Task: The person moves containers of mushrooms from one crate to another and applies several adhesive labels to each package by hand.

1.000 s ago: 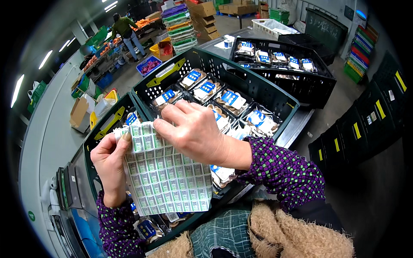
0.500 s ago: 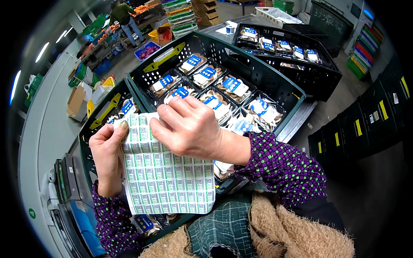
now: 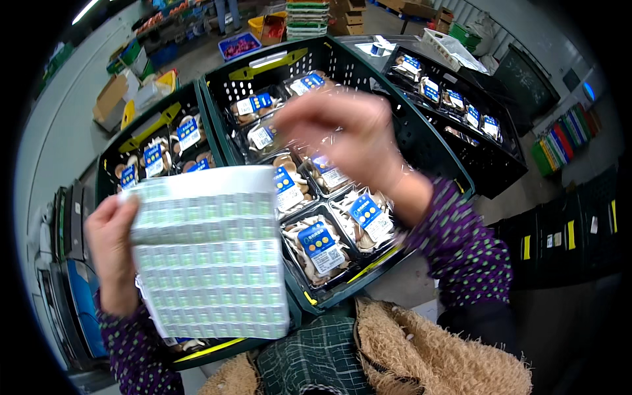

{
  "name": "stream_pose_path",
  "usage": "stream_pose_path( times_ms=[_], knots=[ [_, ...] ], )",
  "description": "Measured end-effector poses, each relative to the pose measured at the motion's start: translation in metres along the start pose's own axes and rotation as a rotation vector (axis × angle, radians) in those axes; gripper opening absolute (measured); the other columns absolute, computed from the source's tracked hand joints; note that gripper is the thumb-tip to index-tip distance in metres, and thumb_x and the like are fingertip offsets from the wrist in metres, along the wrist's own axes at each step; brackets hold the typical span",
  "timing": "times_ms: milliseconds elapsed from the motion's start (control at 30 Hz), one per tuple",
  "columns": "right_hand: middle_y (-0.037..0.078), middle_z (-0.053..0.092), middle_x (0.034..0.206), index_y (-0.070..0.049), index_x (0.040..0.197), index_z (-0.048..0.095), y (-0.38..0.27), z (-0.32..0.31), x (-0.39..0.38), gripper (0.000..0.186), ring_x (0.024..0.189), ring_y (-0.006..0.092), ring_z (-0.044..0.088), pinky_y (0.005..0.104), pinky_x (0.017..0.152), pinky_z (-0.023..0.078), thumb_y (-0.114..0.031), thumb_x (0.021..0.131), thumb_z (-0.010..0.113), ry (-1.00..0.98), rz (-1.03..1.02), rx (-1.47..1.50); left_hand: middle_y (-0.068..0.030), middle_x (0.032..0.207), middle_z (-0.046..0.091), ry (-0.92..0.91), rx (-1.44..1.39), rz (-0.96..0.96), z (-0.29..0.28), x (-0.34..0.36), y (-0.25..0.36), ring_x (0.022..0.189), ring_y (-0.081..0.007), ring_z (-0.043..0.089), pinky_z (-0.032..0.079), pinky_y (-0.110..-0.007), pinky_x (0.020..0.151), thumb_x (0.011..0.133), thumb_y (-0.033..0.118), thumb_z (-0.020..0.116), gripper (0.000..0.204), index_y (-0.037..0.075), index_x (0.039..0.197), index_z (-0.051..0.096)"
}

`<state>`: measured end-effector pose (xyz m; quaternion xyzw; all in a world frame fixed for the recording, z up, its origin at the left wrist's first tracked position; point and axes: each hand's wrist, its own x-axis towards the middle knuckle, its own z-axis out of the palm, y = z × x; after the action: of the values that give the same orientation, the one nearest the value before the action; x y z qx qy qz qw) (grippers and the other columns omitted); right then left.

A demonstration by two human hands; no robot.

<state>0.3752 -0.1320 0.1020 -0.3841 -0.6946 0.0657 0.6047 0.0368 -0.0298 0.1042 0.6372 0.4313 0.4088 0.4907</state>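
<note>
My left hand (image 3: 113, 247) pinches the left edge of a white sheet of small green-printed label stickers (image 3: 214, 276), thumb on top. A blank strip runs along the sheet's upper edge. My right hand (image 3: 349, 128) is over the middle dark green crate (image 3: 431, 148), above its packs; motion smears its fingers, and whether it holds a sticker does not show. In that crate lie several film-wrapped mushroom packs (image 3: 319, 247) with blue and white labels. The sheet covers part of a second crate (image 3: 108, 155) at the left, which also holds mushroom packs.
A black crate (image 3: 461, 148) with more mushroom packs stands at the far right. Dark stacked crates (image 3: 559, 243) with yellow marks are on the right. Behind are a blue crate of purple produce (image 3: 239, 46), an open cardboard box (image 3: 110, 99) and a person's legs (image 3: 227, 16).
My right hand has left the sheet's top and moved right, over the middle crate. My left hand has carried the sheet left and slightly down. The view has shifted.
</note>
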Motion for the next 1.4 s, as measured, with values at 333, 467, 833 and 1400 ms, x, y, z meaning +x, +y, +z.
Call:
stream_pose_path(
  times_ms=[333, 467, 833, 1400],
  knots=[
    [-0.002, 0.059, 0.068, -0.003, 0.082, 0.066, 0.214, -0.123, -0.092, 0.022, 0.057, 0.0053, 0.049, 0.0236, 0.048, 0.037, -0.023, 0.090, 0.070, -0.161, 1.187, -0.420, -0.0134, 0.107, 0.070, 0.476, -0.162, 0.065, -0.131, -0.065, -0.082, 0.091, -0.0141, 0.069, 0.057, -0.025, 0.078, 0.099, 0.012, 0.057, 0.021, -0.002, 0.113, 0.063],
    [0.008, 0.068, 0.075, 0.003, 0.084, 0.071, 0.223, -0.117, -0.094, 0.024, 0.068, 0.0133, 0.063, 0.0308, 0.065, 0.051, -0.022, 0.082, 0.072, -0.150, 1.205, -0.417, -0.0125, 0.106, 0.070, 0.443, -0.384, -0.018, -0.128, -0.061, -0.081, 0.090, -0.0141, 0.069, 0.057, -0.025, 0.077, 0.098, 0.011, 0.058, 0.020, -0.002, 0.111, 0.064],
    [0.018, 0.070, 0.077, 0.002, 0.080, 0.064, 0.207, -0.096, -0.081, 0.039, 0.071, 0.0313, 0.070, 0.0434, 0.060, 0.054, -0.032, 0.072, 0.083, -0.405, 0.650, -1.153, -0.0127, 0.105, 0.070, 0.418, -0.307, -0.011, -0.133, -0.063, -0.081, 0.089, -0.0144, 0.070, 0.057, -0.024, 0.077, 0.098, 0.008, 0.057, 0.018, -0.002, 0.112, 0.065],
    [0.011, 0.068, 0.074, -0.001, 0.085, 0.062, 0.190, -0.003, -0.094, 0.034, 0.069, 0.0263, 0.070, 0.0364, 0.056, 0.053, -0.024, 0.072, 0.083, -0.550, 0.398, -0.895, -0.0157, 0.110, 0.069, 0.416, -0.306, 0.027, -0.137, -0.076, -0.076, 0.094, -0.0151, 0.069, 0.056, -0.024, 0.079, 0.099, 0.007, 0.055, 0.023, -0.004, 0.118, 0.063]
  ],
)
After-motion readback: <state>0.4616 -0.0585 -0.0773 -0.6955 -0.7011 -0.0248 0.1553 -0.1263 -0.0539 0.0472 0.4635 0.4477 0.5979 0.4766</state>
